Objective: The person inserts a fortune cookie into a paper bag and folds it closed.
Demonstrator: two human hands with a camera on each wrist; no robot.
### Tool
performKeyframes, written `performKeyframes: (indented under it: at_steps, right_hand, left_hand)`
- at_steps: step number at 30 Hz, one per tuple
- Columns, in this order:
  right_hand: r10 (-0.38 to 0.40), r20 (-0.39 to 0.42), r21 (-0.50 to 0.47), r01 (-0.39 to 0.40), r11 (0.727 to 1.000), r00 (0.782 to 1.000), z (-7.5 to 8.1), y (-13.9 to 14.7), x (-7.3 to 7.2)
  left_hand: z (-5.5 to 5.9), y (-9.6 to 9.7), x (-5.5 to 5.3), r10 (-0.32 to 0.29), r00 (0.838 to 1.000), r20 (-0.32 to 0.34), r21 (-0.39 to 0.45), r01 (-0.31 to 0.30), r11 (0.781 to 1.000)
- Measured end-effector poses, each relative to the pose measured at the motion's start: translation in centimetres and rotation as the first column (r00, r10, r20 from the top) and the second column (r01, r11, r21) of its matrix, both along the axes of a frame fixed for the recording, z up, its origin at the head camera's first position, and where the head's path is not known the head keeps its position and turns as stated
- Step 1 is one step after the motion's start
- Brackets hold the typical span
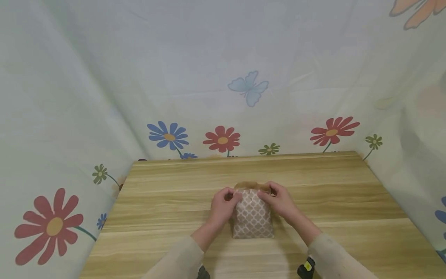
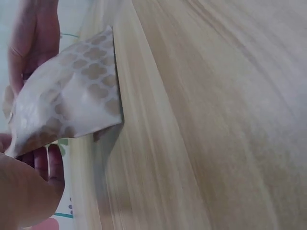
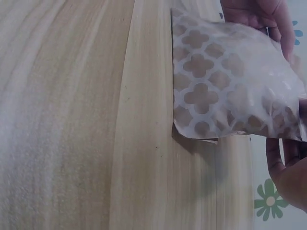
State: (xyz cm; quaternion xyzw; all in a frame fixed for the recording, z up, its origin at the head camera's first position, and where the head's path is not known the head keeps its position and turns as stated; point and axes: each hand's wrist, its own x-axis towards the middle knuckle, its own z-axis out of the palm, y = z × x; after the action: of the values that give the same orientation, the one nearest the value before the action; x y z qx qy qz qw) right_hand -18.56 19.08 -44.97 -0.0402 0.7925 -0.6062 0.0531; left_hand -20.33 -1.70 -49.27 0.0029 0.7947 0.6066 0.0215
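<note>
Wood-grained tabletop (image 1: pixel 167 182) spreads ahead of the person, and around its middle, between both hands, is a flat paper bag (image 1: pixel 253 217) printed with a pale lattice around brown four-lobed shapes. Its bottom edge faces the near side, while the top leans up off the wood with a shadow beneath; I can't tell whether that bottom edge touches the table. At the bag's far end, a plain brown lip (image 1: pixel 249 185) shows past the patterned front.

The left hand (image 1: pixel 223 203), its grip narrow, pinches the bag's upper left corner, thumb on the printed face. Across from it the right hand (image 1: pixel 281 199) pinches the upper right, thumb in front and a finger at the brown lip.

Sideways there is generous room: the left and right table edges lie well apart from the hands. Far of the bag, a band of wood runs to the far edge; more wood lies on the near side, between the forearms. Pale sleeves (image 1: pixel 338 257) cover the arms, and a dark device (image 1: pixel 306 268) with a yellow patch sits just beside the right one.

Past the far edge hangs a whitish cloth (image 1: pixel 191 58), bearing a blue butterfly (image 1: pixel 249 88) above a row of flowers (image 1: pixel 223 140).
</note>
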Motion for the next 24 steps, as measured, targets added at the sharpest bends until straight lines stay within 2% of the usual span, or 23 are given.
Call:
performKeyframes:
  at_steps: [6, 13, 19, 24]
  right_hand:
    - [0.024, -0.001, -0.008, -0.024, 1.000, 1.000, -0.1, 0.2, -0.1]
    - [-0.012, -0.034, 0.021, 0.013, 1.000, 0.999, -3.8, 1.3, -1.5]
    - [-0.063, -0.031, 0.007, 0.064, 0.998, 0.998, -4.3, 1.9, -1.4]
    - [-0.083, -0.025, -0.014, 0.083, 0.996, 0.996, -5.0, 2.3, -1.4]
  left_hand:
    - [-0.3, -0.1, -0.3, -0.041, 0.999, 0.034, -0.015, 0.041, 0.999]
    - [-0.2, 0.1, -0.4, -0.028, 0.999, 0.037, -0.011, 0.029, 1.000]
    - [-0.4, 0.1, -0.5, -0.016, 0.999, 0.038, 0.006, 0.015, 1.000]
    - [-0.7, -0.1, -0.7, -0.033, 0.998, 0.055, 0.065, 0.030, 0.997]
